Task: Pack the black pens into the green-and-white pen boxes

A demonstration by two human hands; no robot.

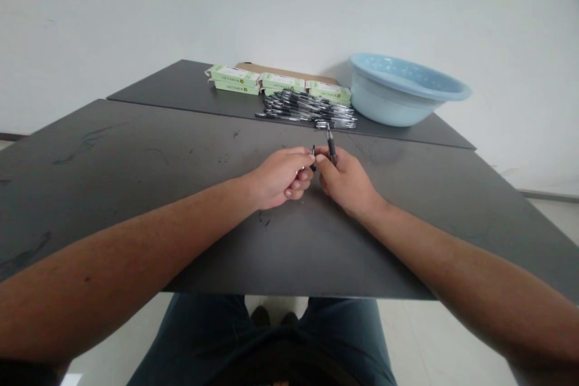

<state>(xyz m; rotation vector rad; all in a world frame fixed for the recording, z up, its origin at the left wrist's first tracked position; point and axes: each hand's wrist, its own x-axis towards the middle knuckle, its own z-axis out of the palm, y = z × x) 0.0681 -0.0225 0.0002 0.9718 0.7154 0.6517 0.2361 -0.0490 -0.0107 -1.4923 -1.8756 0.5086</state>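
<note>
My left hand is closed, thumb and forefinger pinching a small black pen part, maybe a cap; the fingers cover some of it. Against its fingertips rests my right hand, curled round a pen with a black grip and a clear, pointed end that tilts up and away from me. The pen's lower end is hidden in the palm. Just beyond both hands lies a heap of black-and-clear pens.
Light green-and-white boxes are stacked in a row behind the pens, with brown cardboard at the back. A light blue plastic basin stands at the right. The dark grey table has a seam across it; a white wall rises behind.
</note>
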